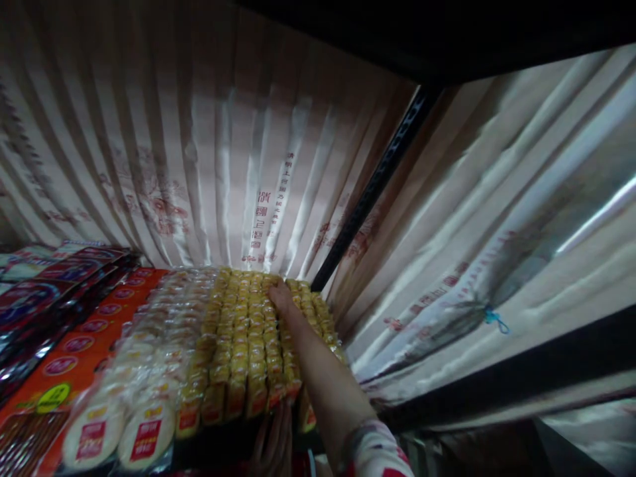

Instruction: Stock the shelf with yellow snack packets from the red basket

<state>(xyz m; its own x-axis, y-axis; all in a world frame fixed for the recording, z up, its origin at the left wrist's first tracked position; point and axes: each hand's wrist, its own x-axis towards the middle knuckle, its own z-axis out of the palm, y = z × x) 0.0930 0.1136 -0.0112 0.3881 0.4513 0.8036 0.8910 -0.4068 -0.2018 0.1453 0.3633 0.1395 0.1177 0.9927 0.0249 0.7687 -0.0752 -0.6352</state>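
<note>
Rows of yellow-wrapped packets (pixel 239 334) stand packed together on a dark shelf. My right hand (pixel 281 296) reaches over them to the far end of a row. Its fingers curl down over the back packets, and their tips are hidden. At the front edge of the same rows, my left hand (pixel 274 434) is low and in shadow. Its straight fingers point up against the lower front of the packets; its thumb cannot be made out. Left of the yellow rows lie clear-wrapped round white cakes (pixel 146 434) with red labels, lined up in two rows.
Orange packages (pixel 82 344) and dark glossy packages (pixel 37 315) fill the shelf's left side. Pleated printed sheeting (pixel 218 152) hangs behind. A black slotted post (pixel 370 192) stands at the corner. Tied plastic with a blue knot (pixel 493 318) hangs right, above a dark beam (pixel 536 368).
</note>
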